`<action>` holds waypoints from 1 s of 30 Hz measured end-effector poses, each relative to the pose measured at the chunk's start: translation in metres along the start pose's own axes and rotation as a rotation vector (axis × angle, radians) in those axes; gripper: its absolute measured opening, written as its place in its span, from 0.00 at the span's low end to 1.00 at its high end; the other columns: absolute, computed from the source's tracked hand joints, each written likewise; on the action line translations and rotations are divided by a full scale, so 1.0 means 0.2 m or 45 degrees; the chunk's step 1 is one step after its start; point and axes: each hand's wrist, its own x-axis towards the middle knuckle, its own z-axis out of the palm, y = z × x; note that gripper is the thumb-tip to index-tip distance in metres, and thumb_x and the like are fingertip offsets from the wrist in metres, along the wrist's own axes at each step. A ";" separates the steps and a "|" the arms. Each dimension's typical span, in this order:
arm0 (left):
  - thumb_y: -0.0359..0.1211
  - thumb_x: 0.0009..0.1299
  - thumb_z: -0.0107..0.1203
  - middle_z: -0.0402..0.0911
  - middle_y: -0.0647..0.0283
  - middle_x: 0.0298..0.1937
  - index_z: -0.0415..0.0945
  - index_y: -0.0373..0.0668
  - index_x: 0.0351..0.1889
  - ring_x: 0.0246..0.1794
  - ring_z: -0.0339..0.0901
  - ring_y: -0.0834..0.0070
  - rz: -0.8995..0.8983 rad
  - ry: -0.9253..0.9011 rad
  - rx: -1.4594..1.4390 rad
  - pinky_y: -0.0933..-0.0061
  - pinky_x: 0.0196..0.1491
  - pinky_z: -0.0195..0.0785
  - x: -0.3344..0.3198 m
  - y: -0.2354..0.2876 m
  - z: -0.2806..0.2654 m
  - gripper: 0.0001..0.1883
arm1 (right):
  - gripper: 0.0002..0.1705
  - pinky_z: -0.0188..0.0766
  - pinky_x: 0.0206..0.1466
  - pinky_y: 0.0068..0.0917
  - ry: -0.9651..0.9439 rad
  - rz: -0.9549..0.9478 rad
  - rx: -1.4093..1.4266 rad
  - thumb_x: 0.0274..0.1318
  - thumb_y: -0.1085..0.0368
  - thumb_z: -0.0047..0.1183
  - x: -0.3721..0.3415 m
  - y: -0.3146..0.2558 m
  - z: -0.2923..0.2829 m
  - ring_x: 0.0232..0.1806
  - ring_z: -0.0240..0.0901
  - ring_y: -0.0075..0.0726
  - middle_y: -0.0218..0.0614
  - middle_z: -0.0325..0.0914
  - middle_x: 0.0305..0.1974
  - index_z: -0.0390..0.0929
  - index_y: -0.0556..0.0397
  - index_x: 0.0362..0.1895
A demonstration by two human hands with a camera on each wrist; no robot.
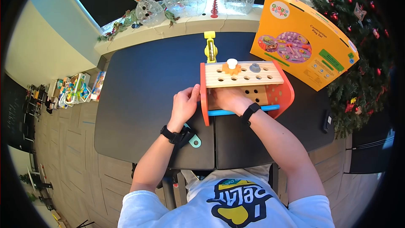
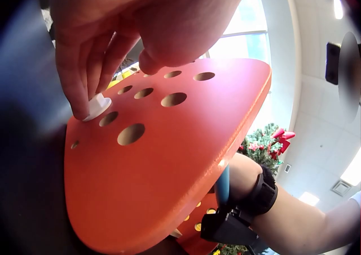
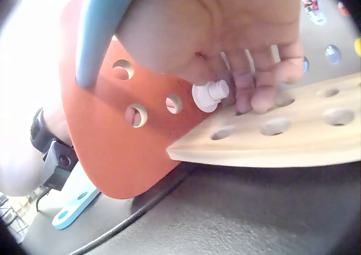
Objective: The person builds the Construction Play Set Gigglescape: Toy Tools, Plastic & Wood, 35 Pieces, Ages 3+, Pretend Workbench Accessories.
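Note:
An orange-red side panel (image 2: 158, 153) with round holes belongs to a wooden toy workbench. My left hand (image 1: 184, 104) is at its outer face, fingertips pinching a small white plastic piece (image 2: 97, 106) against a hole. My right hand (image 1: 230, 100) reaches inside, under the pale wooden top board (image 1: 249, 80) and above the blue bar (image 1: 240, 110). On the panel's inner side a white toy bolt (image 3: 211, 94) shows its flange and ribbed end, with my right thumb and curled fingertips around that end. In the head view, the workbench hides most of the right fingers.
An orange toothed gear (image 1: 231, 69) with a white knob and a grey piece (image 1: 255, 68) sit on the top board. Behind stands a yellow toy tool (image 1: 210, 47). A turquoise strip (image 1: 195, 141) lies near my left wrist; the yellow box (image 1: 303, 38) stands at right.

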 end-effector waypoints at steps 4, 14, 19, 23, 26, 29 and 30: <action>0.51 0.82 0.49 0.89 0.51 0.34 0.86 0.33 0.48 0.38 0.89 0.65 -0.022 -0.010 0.020 0.68 0.43 0.77 0.01 0.00 0.00 0.28 | 0.17 0.76 0.61 0.48 0.008 0.008 0.027 0.64 0.64 0.53 -0.02 -0.04 -0.04 0.59 0.77 0.56 0.48 0.80 0.57 0.80 0.51 0.55; 0.52 0.82 0.48 0.89 0.51 0.34 0.86 0.33 0.47 0.39 0.89 0.64 -0.017 -0.015 0.033 0.67 0.43 0.77 0.00 0.01 0.00 0.28 | 0.17 0.76 0.60 0.48 -0.053 0.091 0.053 0.61 0.64 0.57 -0.03 -0.04 -0.05 0.59 0.77 0.58 0.49 0.80 0.57 0.79 0.52 0.55; 0.52 0.82 0.48 0.90 0.51 0.35 0.86 0.33 0.47 0.40 0.89 0.63 -0.032 -0.016 0.004 0.67 0.44 0.77 0.00 0.01 -0.01 0.29 | 0.18 0.76 0.61 0.48 0.013 -0.027 0.026 0.60 0.67 0.56 -0.03 -0.02 -0.03 0.59 0.77 0.58 0.49 0.80 0.57 0.79 0.52 0.55; 0.53 0.82 0.48 0.90 0.50 0.35 0.86 0.33 0.47 0.40 0.89 0.63 -0.026 -0.012 0.026 0.67 0.44 0.77 0.00 0.02 -0.01 0.29 | 0.19 0.75 0.61 0.49 0.018 -0.008 0.019 0.60 0.68 0.56 -0.03 -0.02 -0.04 0.60 0.77 0.58 0.49 0.80 0.58 0.77 0.53 0.56; 0.53 0.82 0.48 0.89 0.50 0.34 0.86 0.33 0.46 0.39 0.89 0.62 -0.023 -0.011 0.049 0.66 0.44 0.77 0.00 0.01 -0.01 0.29 | 0.19 0.75 0.62 0.49 0.046 -0.053 0.068 0.61 0.69 0.54 -0.01 0.01 0.00 0.60 0.76 0.58 0.50 0.79 0.58 0.76 0.54 0.57; 0.53 0.82 0.47 0.89 0.50 0.33 0.86 0.33 0.46 0.38 0.89 0.62 -0.032 -0.022 0.082 0.66 0.43 0.76 0.00 0.01 -0.01 0.29 | 0.18 0.74 0.63 0.48 0.104 -0.096 0.055 0.63 0.69 0.53 -0.02 0.03 0.02 0.61 0.76 0.59 0.50 0.79 0.58 0.76 0.55 0.57; 0.53 0.82 0.47 0.89 0.50 0.33 0.86 0.33 0.46 0.38 0.89 0.62 -0.036 -0.027 0.093 0.65 0.43 0.76 0.00 0.01 -0.01 0.29 | 0.18 0.74 0.63 0.48 0.100 -0.099 0.061 0.64 0.69 0.53 -0.02 0.03 0.03 0.61 0.75 0.59 0.50 0.79 0.58 0.76 0.55 0.57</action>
